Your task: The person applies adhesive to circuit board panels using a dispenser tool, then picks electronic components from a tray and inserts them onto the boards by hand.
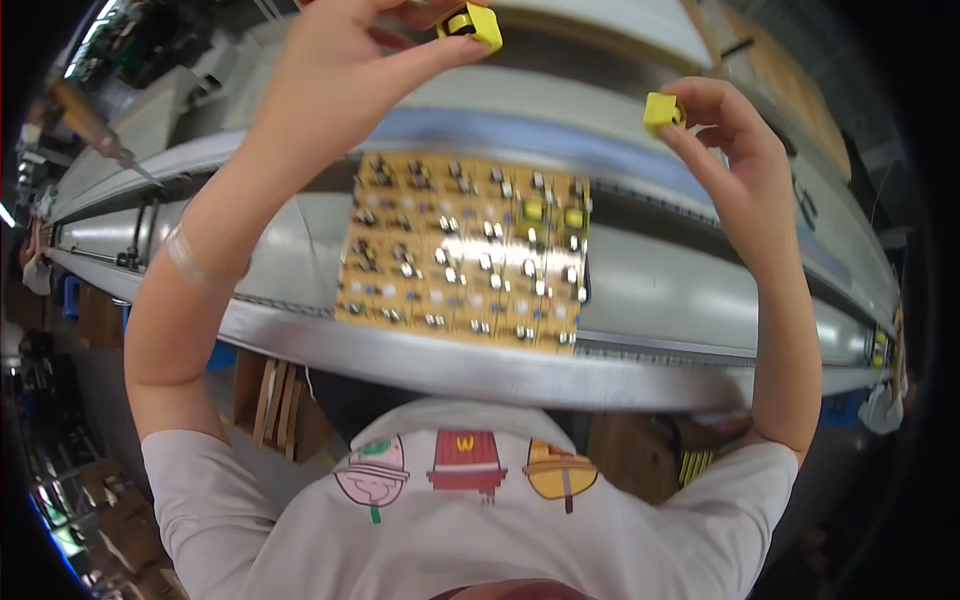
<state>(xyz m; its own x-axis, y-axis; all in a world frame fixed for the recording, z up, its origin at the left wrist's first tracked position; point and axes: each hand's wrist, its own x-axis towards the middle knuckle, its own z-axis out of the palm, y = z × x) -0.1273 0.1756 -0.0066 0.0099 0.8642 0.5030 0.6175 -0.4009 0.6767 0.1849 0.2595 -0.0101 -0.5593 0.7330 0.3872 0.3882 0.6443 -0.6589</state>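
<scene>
My left hand (pixel 350 75) is raised at the top of the view, thumb and fingers pinched on a yellow transformer (pixel 484 28) with a dark part showing on its side. Part of that hand is cut off by the upper edge. To the right, my right hand (pixel 738 150) grips a second yellow transformer (pixel 660 112) between thumb and fingertips. Below and between both hands lies a tan circuit board panel (pixel 420 235), filled with rows of small parts. Two yellow transformers (pixel 574 218) sit on its upper right part.
The panel rests on a conveyor line (pixel 660 290) with metal rails (pixel 480 375) running left to right. A power screwdriver (pixel 95 125) hangs at the upper left. Cardboard pieces (pixel 275 405) stand below the line. Other people show in part at the far left and right edges.
</scene>
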